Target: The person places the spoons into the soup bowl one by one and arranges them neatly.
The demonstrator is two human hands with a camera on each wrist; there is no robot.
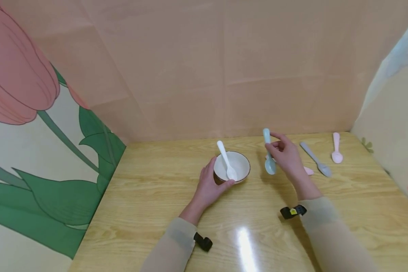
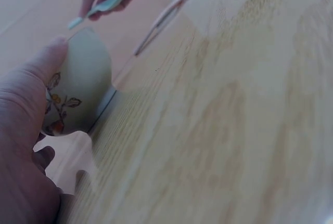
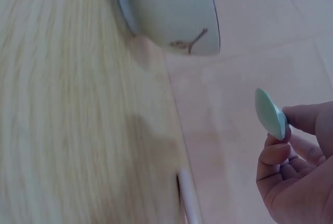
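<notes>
My left hand (image 1: 209,187) holds a white bowl (image 1: 240,161) from its left side, thumb at the near rim and fingers round the far side. A white spoon (image 1: 225,156) leans inside the bowl, its handle sticking out over the back rim. In the left wrist view the bowl's outside (image 2: 86,73) shows a leaf and fruit pattern. My right hand (image 1: 287,155) pinches a pale blue-green spoon (image 1: 270,167) between thumb and fingers, to the right of the bowl and raised above the table. The spoon's scoop (image 3: 269,116) points down in the head view.
Right of my right hand lie a greyish utensil (image 1: 315,158) and a pink spoon (image 1: 336,151). Another pink piece (image 1: 308,171) is mostly hidden under the right hand. The wooden table (image 1: 149,196) ends at a pinkish wall (image 1: 176,94) behind.
</notes>
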